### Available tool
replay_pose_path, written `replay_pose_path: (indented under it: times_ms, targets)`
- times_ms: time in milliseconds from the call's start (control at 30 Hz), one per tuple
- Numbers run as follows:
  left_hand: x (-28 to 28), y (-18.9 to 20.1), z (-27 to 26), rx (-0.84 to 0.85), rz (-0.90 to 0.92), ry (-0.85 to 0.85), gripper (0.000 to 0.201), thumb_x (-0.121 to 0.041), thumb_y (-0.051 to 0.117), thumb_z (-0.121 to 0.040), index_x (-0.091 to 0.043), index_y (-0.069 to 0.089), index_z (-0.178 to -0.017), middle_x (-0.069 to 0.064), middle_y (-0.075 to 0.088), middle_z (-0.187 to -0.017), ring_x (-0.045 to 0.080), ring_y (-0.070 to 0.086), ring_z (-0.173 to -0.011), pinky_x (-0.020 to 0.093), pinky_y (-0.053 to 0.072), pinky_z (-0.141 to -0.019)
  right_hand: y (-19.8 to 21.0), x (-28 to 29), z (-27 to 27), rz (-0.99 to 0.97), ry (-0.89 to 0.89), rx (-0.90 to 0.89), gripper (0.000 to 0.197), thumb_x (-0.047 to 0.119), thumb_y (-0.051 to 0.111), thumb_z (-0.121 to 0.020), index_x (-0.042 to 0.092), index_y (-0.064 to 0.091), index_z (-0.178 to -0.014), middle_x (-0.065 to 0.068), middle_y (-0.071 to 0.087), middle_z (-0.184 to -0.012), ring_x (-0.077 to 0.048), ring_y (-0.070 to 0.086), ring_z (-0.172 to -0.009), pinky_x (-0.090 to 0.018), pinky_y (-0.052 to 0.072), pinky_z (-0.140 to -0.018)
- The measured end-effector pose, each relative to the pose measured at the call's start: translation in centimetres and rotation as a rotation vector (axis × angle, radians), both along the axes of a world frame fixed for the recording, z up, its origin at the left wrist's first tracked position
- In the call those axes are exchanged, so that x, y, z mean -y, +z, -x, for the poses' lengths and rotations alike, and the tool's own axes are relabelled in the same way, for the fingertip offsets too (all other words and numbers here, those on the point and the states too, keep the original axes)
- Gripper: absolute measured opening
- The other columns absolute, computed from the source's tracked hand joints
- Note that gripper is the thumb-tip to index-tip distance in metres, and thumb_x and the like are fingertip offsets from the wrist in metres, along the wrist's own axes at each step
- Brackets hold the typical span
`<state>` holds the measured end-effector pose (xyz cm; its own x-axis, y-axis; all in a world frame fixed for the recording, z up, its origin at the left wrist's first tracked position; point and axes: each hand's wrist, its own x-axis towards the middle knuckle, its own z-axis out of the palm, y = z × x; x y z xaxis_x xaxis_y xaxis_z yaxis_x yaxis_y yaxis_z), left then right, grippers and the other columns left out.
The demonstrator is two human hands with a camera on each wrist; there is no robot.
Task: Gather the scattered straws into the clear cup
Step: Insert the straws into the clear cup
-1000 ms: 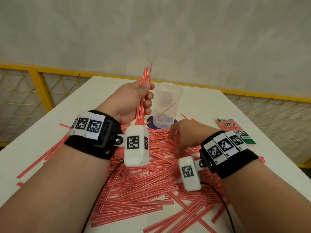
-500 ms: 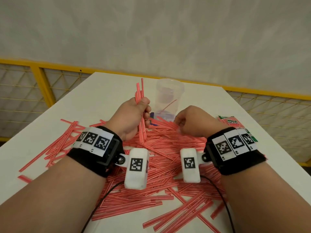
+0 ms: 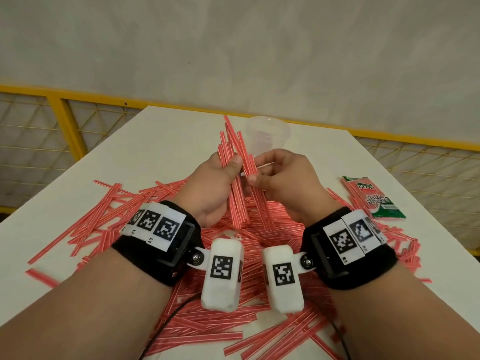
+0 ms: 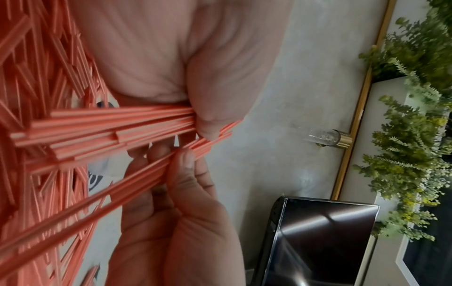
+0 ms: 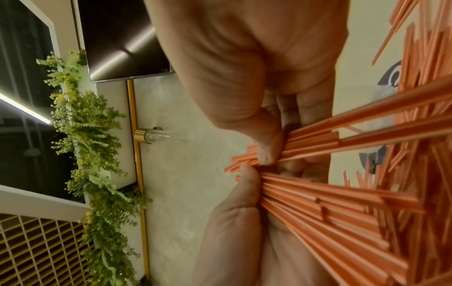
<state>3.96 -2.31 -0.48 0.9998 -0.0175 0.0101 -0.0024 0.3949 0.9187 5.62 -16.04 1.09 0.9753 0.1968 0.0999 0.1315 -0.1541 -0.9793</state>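
Note:
Many red straws (image 3: 246,258) lie scattered on the white table (image 3: 161,141). My left hand (image 3: 233,165) grips an upright bundle of straws (image 3: 235,193) above the pile; its thumb presses across the bundle (image 4: 110,131). My right hand (image 3: 255,175) pinches a few straws (image 5: 367,125) and holds them right beside that bundle, fingertips nearly touching the left thumb. Just behind both hands stands the clear cup (image 3: 267,136), upright and partly hidden by the fingers. What it holds cannot be made out.
A green and red straw packet (image 3: 371,198) lies at the right of the table. A yellow railing (image 3: 65,120) with mesh runs behind and beside the table. Straws spread almost to the near edge and to the left edge.
My right hand has risen off the pile with a few straws and moved in against the left hand's bundle. The left hand dipped the bundle, then raised it again.

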Motion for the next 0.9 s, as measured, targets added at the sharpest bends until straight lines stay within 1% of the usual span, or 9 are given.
replay_pose_path:
  times_ms: [200, 267, 333, 400, 500, 600, 700, 767, 900]
  targets:
    - [0.3, 0.0, 0.2, -0.003, 0.069, -0.081, 0.016, -0.015, 0.043, -0.102, -0.011, 0.053, -0.114, 0.011, 0.071, -0.111, 0.026, 0.069, -0.100, 0.041, 0.058, -0.078, -0.9, -0.3, -0.1, -0.112, -0.066, 0.012, 0.043, -0.007, 0.077, -0.072, 0.014, 0.043, -0.084, -0.002, 0.069, -0.078, -0.014, 0.066, -0.063, -0.023, 0.048, -0.047]
    - [0.3, 0.1, 0.1, 0.025, 0.060, -0.050, 0.014, -0.014, 0.042, -0.103, -0.012, 0.053, -0.111, 0.005, 0.074, -0.098, 0.020, 0.072, -0.089, 0.036, 0.059, -0.069, -1.1, -0.5, -0.1, -0.073, -0.093, 0.058, 0.044, -0.003, 0.080, -0.071, 0.015, 0.042, -0.084, -0.002, 0.069, -0.083, -0.011, 0.065, -0.067, -0.021, 0.047, -0.050]
    - [0.2, 0.2, 0.0, 0.055, 0.084, 0.007, 0.011, -0.015, 0.042, -0.103, -0.014, 0.053, -0.106, 0.003, 0.072, -0.090, 0.015, 0.071, -0.084, 0.032, 0.058, -0.063, -1.1, -0.4, -0.2, 0.023, -0.107, 0.099, 0.044, 0.007, 0.085, -0.069, 0.017, 0.044, -0.085, -0.004, 0.066, -0.086, -0.012, 0.062, -0.072, -0.028, 0.050, -0.057]
    - [0.2, 0.3, -0.2, 0.098, 0.073, 0.061, 0.012, -0.015, 0.042, -0.103, -0.017, 0.054, -0.102, -0.001, 0.069, -0.090, 0.013, 0.068, -0.098, 0.034, 0.058, -0.073, -1.0, 0.0, -0.3, 0.130, -0.049, 0.070, 0.045, 0.016, 0.088, -0.066, 0.016, 0.050, -0.090, -0.005, 0.065, -0.091, -0.017, 0.064, -0.084, -0.037, 0.057, -0.075]
    - [0.4, 0.3, -0.1, 0.211, -0.073, 0.085, 0.016, -0.013, 0.041, -0.103, -0.021, 0.054, -0.099, -0.005, 0.066, -0.085, 0.009, 0.066, -0.092, 0.038, 0.054, -0.087, -1.0, 0.1, 0.0, 0.172, 0.188, -0.037, 0.053, 0.012, 0.085, -0.070, 0.014, 0.055, -0.114, -0.002, 0.070, -0.102, -0.020, 0.068, -0.097, -0.041, 0.056, -0.087]
    - [0.7, 0.4, 0.5, 0.356, -0.343, 0.034, 0.019, -0.013, 0.040, -0.103, -0.026, 0.053, -0.098, -0.010, 0.068, -0.097, 0.006, 0.062, -0.097, 0.027, 0.048, -0.093, -1.1, -0.3, 0.3, 0.230, 0.246, 0.098, 0.035, 0.007, 0.074, -0.077, 0.016, 0.061, -0.107, 0.010, 0.071, -0.084, -0.009, 0.069, -0.080, -0.034, 0.056, -0.073]
    - [0.8, 1.5, 0.4, 0.405, -0.565, -0.045, 0.017, -0.020, 0.041, -0.104, -0.034, 0.050, -0.102, -0.011, 0.061, -0.115, -0.002, 0.055, -0.108, 0.020, 0.041, -0.098, -1.0, -0.4, 0.4, 0.199, 0.197, 0.199, 0.026, -0.002, 0.059, -0.085, 0.006, 0.057, -0.110, -0.017, 0.069, -0.092, -0.034, 0.068, -0.084, -0.053, 0.055, -0.078]
    - [0.9, 2.3, 0.0, 0.419, -0.680, -0.085, 0.012, -0.025, 0.041, -0.103, -0.035, 0.048, -0.105, 0.002, 0.057, -0.120, 0.010, 0.054, -0.113, 0.032, 0.041, -0.103, -1.1, -0.3, 0.2, 0.109, 0.199, 0.202, 0.036, -0.009, 0.052, -0.088, 0.002, 0.050, -0.122, -0.027, 0.064, -0.104, -0.041, 0.065, -0.095, -0.055, 0.054, -0.083]
    - [1.4, 3.8, -0.4, 0.408, -0.860, -0.156, 0.019, -0.037, 0.042, -0.100, -0.030, 0.044, -0.118, 0.011, 0.051, -0.125, 0.025, 0.054, -0.116, 0.047, 0.042, -0.103, -1.0, 0.6, -0.4, 0.055, 0.242, 0.202, 0.025, -0.009, 0.048, -0.092, 0.001, 0.050, -0.115, -0.016, 0.065, -0.088, -0.020, 0.067, -0.076, -0.034, 0.055, -0.067]
